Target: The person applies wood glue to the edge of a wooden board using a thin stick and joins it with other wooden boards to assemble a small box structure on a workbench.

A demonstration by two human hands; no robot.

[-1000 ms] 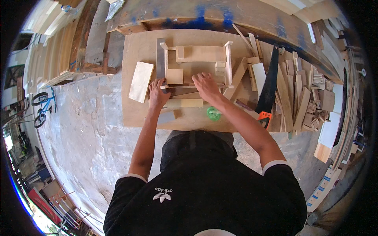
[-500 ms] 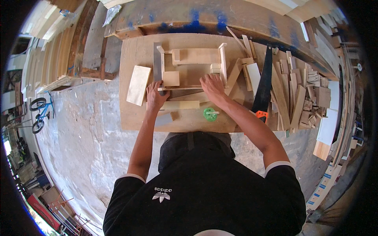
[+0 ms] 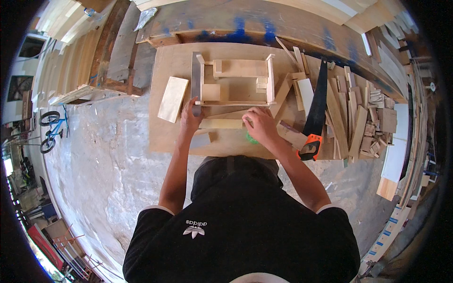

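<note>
A small wooden frame (image 3: 236, 103) of pale strips lies on the board-topped table, with blocks inside its corners. My left hand (image 3: 190, 119) is closed round the frame's front left corner, fingers at the rail's end and thumb below it. Just in front of the front rail is my right hand (image 3: 260, 125), its fingers curled in; whatever they hold is hidden. Beneath that hand a round green item (image 3: 251, 137) shows only in part. A pale wooden strip (image 3: 219, 123) lies between my hands. Along the frame's left side runs a grey flat strip (image 3: 195, 70).
To the right lies a handsaw (image 3: 310, 146) with an orange and black handle, beside a heap of wood offcuts (image 3: 361, 113). A pale board (image 3: 172, 100) rests at the left, and a small grey piece (image 3: 200, 140) lies near the front edge. A blue-stained bench (image 3: 217, 21) stands behind.
My right hand has drawn back from the frame's right side to in front of its front rail, fingers now curled, partly covering the green item. My left hand stays at the corner.
</note>
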